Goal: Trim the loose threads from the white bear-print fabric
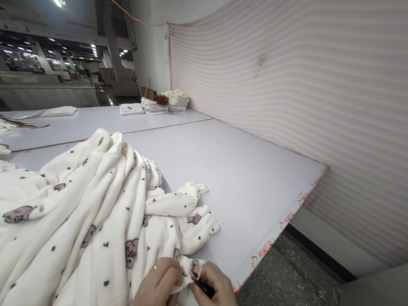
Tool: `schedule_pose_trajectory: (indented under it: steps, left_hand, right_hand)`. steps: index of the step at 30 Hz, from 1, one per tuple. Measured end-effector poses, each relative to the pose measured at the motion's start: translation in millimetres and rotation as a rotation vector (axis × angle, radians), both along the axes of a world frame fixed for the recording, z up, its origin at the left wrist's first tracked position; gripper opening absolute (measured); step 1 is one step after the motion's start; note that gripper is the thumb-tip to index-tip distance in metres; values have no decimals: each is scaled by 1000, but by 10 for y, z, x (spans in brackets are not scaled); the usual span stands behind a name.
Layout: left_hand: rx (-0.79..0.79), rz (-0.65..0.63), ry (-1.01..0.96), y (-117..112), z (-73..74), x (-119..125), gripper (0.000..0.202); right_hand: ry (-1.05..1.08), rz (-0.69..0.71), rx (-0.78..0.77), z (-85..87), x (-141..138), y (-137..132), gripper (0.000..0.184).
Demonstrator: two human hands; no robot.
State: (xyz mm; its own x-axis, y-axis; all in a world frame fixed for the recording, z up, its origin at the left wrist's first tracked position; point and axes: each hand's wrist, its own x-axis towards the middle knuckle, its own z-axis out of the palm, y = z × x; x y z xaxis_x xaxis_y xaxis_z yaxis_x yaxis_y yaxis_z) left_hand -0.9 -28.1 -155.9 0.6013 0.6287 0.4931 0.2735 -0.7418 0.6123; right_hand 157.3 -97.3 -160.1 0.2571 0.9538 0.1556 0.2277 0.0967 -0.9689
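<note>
Head view, ordered near to far. At the bottom edge the left hand (157, 291) and the right hand (217, 303) meet above the near edge of the worktop (253, 179). The left grip is closed, thumb and forefinger pinching a small fabric corner (188, 266); a ring (154, 267) shows on one finger. The right grip is curled shut around a small dark tool (205, 287). Only a short stretch of the tool is visible, so its kind cannot be told. The right fingertips also touch the same corner from the right.

The fabric corner therefore lies between the two grips, touching both and lifted just clear of the heap. The dark tool sits just below and to the right of it, its long axis running roughly left to right, with its visible end toward the left hand.

The corner belongs to a white fleece garment (86, 228), printed with small dark marks and pinkish figures. The garment spreads away to the left in long folds running from near to far.

Beyond it lies bare grey worktop. At the far end stand stacks of folded cloth (175, 101) and, beside them, a flat folded piece (132, 109). A striped cloth (325, 98) hangs on the wall to the right, with speckled floor (290, 302) below it.
</note>
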Motion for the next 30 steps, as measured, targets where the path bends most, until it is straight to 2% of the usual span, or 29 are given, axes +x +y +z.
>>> schedule_pose_trajectory:
  steps: [1, 2, 4, 6, 9, 11, 12, 14, 15, 18, 21, 23, 25, 28, 30]
  left_hand:
    - [76, -2, 6, 6, 7, -13, 24]
    - [138, -11, 13, 18, 21, -20, 24]
    - [172, -50, 19, 51, 61, -12, 22]
    - [10, -91, 44, 85, 105, 24, 17]
    - [-326, -86, 158, 108, 155, 101, 17]
    - [-402, -36, 221, 104, 164, 143, 19]
    - [-423, -19, 232, 102, 161, 157, 20]
    - [-505, -1, 210, 116, 149, 177, 19]
    - [-564, 13, 182, 135, 145, 189, 23]
    - [-736, 94, 87, 248, 174, 261, 50]
    - [-827, 69, 59, 378, 245, 378, 52]
    - [-790, 55, 88, 413, 264, 434, 36]
    - [-690, 114, 138, 383, 230, 446, 16]
    - [-493, 201, 151, 256, 106, 392, 15]
    - [-312, 202, 131, 181, 19, 337, 17]
  right_hand:
    - [9, 10, 5, 21, 6, -22, 8]
    - [58, 22, -12, 34, 18, -43, 13]
    - [202, 37, -94, 23, 65, -57, 21]
    - [215, -64, -133, -34, 159, 23, 28]
    - [34, -314, -74, -183, 381, 367, 24]
    - [-6, -374, -65, -285, 536, 663, 37]
    - [-9, -385, -68, -322, 598, 790, 36]
    - [-8, -377, -60, -347, 662, 940, 17]
    - [-3, -357, -45, -333, 658, 949, 9]
    - [33, -259, 23, -227, 518, 742, 7]
    - [147, -104, 36, -157, 326, 393, 9]
    - [245, -29, -18, -175, 263, 222, 11]
    - [272, -78, -69, -218, 270, 148, 15]
    - [111, -263, -98, -234, 345, 212, 25]
    - [-43, -282, -84, -187, 389, 321, 40]
